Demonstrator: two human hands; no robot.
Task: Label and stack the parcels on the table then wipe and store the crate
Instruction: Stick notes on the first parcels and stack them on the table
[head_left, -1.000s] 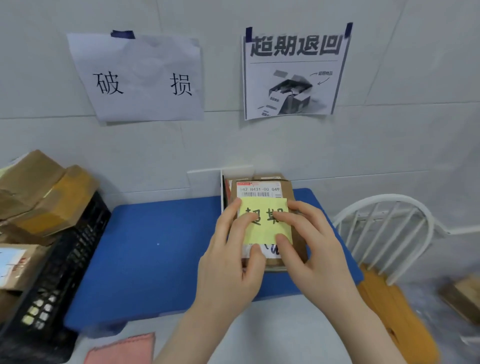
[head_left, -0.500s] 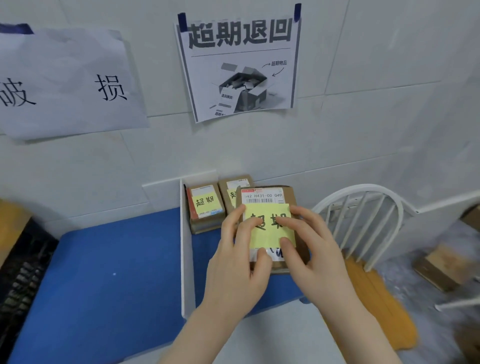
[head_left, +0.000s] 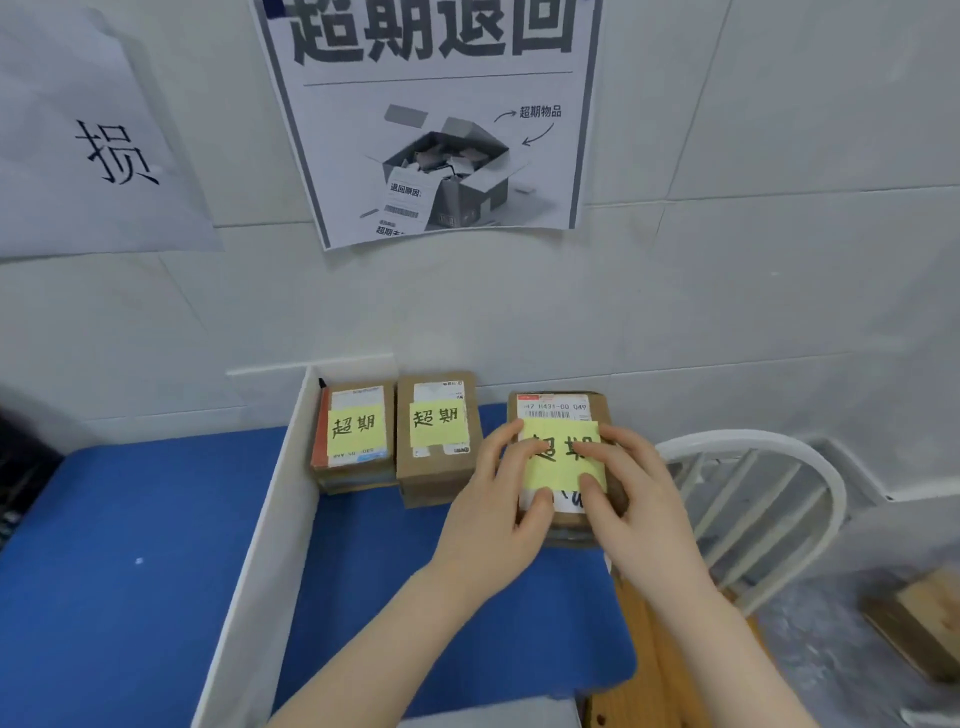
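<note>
- Left wall sheet (head_left: 104, 145): cut by frame edge; one character shows.
- Poster (head_left: 431, 119): top cropped; small print illegible.
- Yellow note (head_left: 563, 473): writing partly covered by left hand (head_left: 493, 514) and right hand (head_left: 639, 519).
- Floor box (head_left: 919, 618): blurred, cropped at right.

Left hand (head_left: 493, 514) and right hand (head_left: 641, 525) bare, forearms bare to the frame's edge
</note>
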